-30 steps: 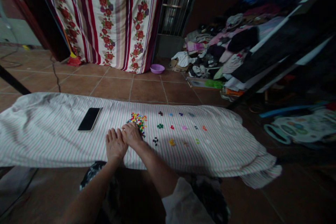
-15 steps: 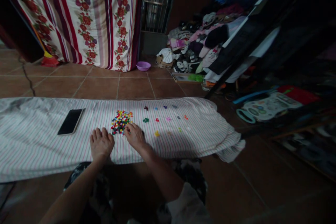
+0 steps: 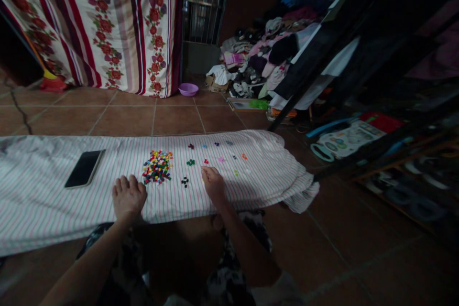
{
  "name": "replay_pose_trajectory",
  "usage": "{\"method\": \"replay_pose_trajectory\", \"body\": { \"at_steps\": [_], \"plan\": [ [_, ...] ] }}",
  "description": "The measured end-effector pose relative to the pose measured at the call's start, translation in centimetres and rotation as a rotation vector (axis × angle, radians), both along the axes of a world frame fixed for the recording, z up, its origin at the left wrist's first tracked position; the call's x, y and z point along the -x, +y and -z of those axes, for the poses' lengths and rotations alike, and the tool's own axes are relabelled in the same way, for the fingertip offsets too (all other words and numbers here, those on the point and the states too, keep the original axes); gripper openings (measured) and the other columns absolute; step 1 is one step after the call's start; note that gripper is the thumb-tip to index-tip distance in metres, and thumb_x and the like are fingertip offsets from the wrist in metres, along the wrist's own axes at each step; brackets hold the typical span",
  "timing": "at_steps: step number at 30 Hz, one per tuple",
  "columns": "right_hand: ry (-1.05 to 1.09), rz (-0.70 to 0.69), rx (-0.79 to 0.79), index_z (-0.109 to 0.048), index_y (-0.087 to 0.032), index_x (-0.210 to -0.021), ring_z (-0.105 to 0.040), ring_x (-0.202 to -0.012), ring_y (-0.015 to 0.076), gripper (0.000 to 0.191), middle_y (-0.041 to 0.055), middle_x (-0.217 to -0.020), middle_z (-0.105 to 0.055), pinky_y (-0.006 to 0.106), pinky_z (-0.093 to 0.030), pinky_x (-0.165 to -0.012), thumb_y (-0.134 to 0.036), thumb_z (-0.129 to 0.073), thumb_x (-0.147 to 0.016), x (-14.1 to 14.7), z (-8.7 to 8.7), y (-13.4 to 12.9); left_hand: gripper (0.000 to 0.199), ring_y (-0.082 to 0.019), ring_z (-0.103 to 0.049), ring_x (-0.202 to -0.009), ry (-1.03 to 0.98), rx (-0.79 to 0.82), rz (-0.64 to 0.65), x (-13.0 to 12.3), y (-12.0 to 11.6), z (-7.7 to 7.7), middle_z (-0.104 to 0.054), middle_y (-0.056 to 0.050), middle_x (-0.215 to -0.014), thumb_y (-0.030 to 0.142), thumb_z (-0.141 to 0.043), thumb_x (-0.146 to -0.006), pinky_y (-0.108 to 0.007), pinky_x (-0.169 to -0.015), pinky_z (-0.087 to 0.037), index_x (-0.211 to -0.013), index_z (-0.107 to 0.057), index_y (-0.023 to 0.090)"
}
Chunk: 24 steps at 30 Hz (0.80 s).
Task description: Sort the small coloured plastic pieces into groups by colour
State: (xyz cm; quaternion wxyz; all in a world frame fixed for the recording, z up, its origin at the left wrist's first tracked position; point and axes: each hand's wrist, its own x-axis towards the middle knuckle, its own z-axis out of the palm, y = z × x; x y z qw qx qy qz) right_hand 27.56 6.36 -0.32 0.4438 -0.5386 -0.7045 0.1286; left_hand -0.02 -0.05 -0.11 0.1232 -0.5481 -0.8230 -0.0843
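Note:
My left hand lies flat on the striped cloth, fingers stretched out and holding nothing. Just beyond it is a mixed pile of small colored pieces, which look like beads. My right hand is held over the cloth to the right of the pile, fingertips pinched together; what they hold, if anything, is too small to see. Close to those fingertips is a small red group. Nearby are separate little groups: black, green, dark red, pink, orange and yellow-green.
A phone lies on the cloth at the left. Past the cloth, a purple basin stands on the tiled floor by a floral curtain. A heap of clothes and a dark slanted bar are at the right.
My right hand has moved from the edge of the pile rightward to near the red group, uncovering the black group. My left hand stays flat. The view has shifted slightly.

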Motion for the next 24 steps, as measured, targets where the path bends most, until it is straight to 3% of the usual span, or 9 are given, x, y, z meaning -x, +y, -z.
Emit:
{"method": "replay_pose_trajectory", "body": {
  "at_steps": [5,9,13,18,24],
  "plan": [
    [-0.025,0.215,0.081,-0.063,-0.016,-0.100,-0.065,-0.082,0.0206,0.027,0.0108,-0.093,-0.069,0.033,-0.051,-0.077,-0.032,-0.045,-0.089,-5.8,2.3,-0.6,0.048,-0.035,-0.046,-0.124,0.005,0.008,-0.007,0.0,0.0,0.1,-0.051,-0.024,-0.128,0.030,-0.028,-0.091,-0.045,-0.100,-0.036,-0.123,-0.052,0.004],
    [-0.055,0.289,0.105,-0.059,-0.016,-0.097,-0.063,-0.074,0.0209,0.025,0.0093,-0.084,-0.067,0.034,-0.051,-0.072,-0.035,-0.047,-0.087,-8.2,4.4,-1.7,0.048,-0.035,-0.046,-0.123,0.007,0.007,-0.007,0.0,0.0,0.1,-0.051,-0.024,-0.128,0.030,-0.029,-0.090,-0.045,-0.100,-0.036,-0.123,-0.052,0.004],
    [-0.145,0.264,0.100,-0.059,-0.016,-0.099,-0.062,-0.080,0.0215,0.023,0.0102,-0.089,-0.066,0.035,-0.050,-0.076,-0.030,-0.046,-0.086,-8.4,5.4,-1.9,0.046,-0.035,-0.046,-0.123,0.001,0.021,-0.004,0.0,0.0,-0.1,-0.052,-0.024,-0.125,0.030,-0.029,-0.090,-0.045,-0.099,-0.037,-0.120,-0.054,0.005],
    [-0.172,0.249,0.121,-0.060,-0.016,-0.103,-0.062,-0.086,0.0213,0.025,0.0109,-0.096,-0.066,0.036,-0.050,-0.083,-0.025,-0.045,-0.084,-7.8,5.4,-0.9,0.045,-0.035,-0.046,-0.122,-0.017,0.028,-0.002,0.0,-0.1,-0.3,-0.054,-0.022,-0.122,0.030,-0.029,-0.090,-0.045,-0.098,-0.037,-0.119,-0.054,0.006],
    [-0.182,0.237,0.121,-0.063,-0.015,-0.099,-0.061,-0.087,0.0226,0.024,0.0111,-0.091,-0.065,0.035,-0.050,-0.079,-0.022,-0.046,-0.082,-8.0,5.4,-0.4,0.048,-0.035,-0.044,-0.125,-0.028,-0.012,0.006,0.0,0.0,0.2,-0.052,-0.024,-0.127,0.030,-0.029,-0.090,-0.046,-0.099,-0.035,-0.123,-0.053,0.005]
  ]
}}
